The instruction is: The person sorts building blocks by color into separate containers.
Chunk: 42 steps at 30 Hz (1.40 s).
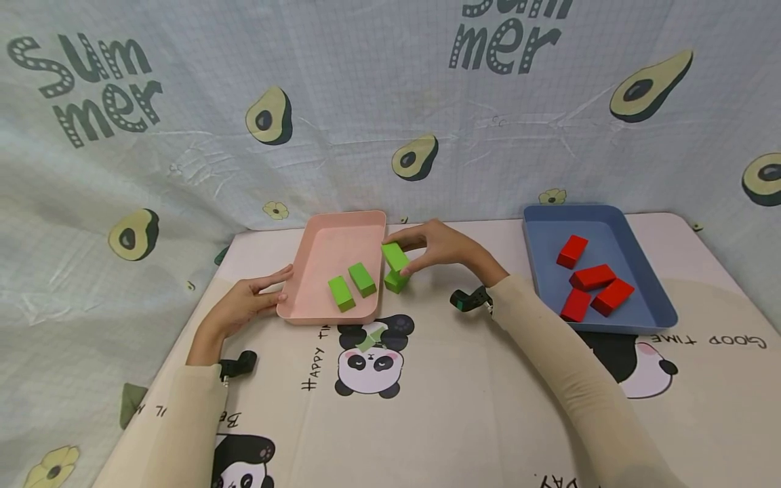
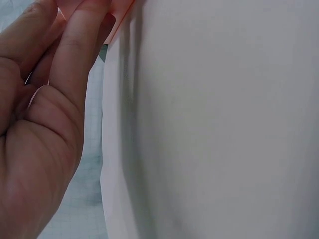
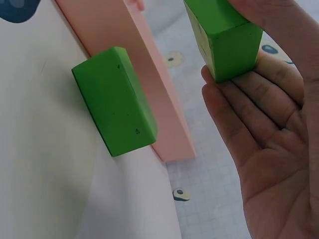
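Note:
My right hand [image 1: 442, 245] pinches a green block [image 1: 395, 257] between thumb and fingers, just outside the right rim of the pink tray [image 1: 326, 237]. Below it, a second green block [image 3: 114, 102] rests on the table close to the tray's wall; the held block partly covers it in the head view. Two more green blocks, one nearer the front [image 1: 342, 293] and one to its right [image 1: 363, 280], lie inside the tray. At the tray's left edge, my left hand [image 1: 247, 301] holds the rim, its fingertips partly hidden in the left wrist view.
On the right stands a blue tray [image 1: 655, 301] with several red blocks [image 1: 593, 277] in it. A panda-printed cloth [image 1: 464, 393] covers the table. Behind the table's far edge hangs a curtain [image 1: 342, 156] with avocado prints.

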Tool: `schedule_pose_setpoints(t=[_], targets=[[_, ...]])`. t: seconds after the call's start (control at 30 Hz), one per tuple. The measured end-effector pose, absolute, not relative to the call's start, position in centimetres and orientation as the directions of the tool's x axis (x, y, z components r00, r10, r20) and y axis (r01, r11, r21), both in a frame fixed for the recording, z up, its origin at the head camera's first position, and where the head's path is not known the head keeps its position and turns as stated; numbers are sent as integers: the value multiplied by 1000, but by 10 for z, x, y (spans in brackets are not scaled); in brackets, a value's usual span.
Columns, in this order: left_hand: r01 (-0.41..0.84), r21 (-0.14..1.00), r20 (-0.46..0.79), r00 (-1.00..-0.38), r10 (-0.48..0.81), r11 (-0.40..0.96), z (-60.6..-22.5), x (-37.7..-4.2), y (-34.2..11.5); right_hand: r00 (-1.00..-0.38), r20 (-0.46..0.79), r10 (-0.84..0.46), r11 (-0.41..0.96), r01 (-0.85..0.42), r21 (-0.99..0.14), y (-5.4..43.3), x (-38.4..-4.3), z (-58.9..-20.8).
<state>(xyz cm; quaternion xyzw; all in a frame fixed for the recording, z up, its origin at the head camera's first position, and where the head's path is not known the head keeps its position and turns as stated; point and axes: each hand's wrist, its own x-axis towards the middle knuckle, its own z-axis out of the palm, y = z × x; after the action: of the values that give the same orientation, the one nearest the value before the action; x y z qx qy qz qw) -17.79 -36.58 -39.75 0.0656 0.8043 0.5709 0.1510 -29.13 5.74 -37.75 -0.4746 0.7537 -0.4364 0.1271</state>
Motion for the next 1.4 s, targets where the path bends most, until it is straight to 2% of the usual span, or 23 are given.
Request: schedule_pose_setpoints(t=[0.23,0.97,1.4], targets=[[-77,940,-174,-946,274,331,-398,-178,-365,-517,211,-830,156,-578,-801,55,-289,-378],[-33,933,-137,-953,269,359,-398,-180,-366,-494,226,-839,146,-606,-782,51,-291,-378],[-34,936,-137,-952,275,350,-398,-179,-366,-506,204,-838,164,-591,-790,42,-287,-375]])
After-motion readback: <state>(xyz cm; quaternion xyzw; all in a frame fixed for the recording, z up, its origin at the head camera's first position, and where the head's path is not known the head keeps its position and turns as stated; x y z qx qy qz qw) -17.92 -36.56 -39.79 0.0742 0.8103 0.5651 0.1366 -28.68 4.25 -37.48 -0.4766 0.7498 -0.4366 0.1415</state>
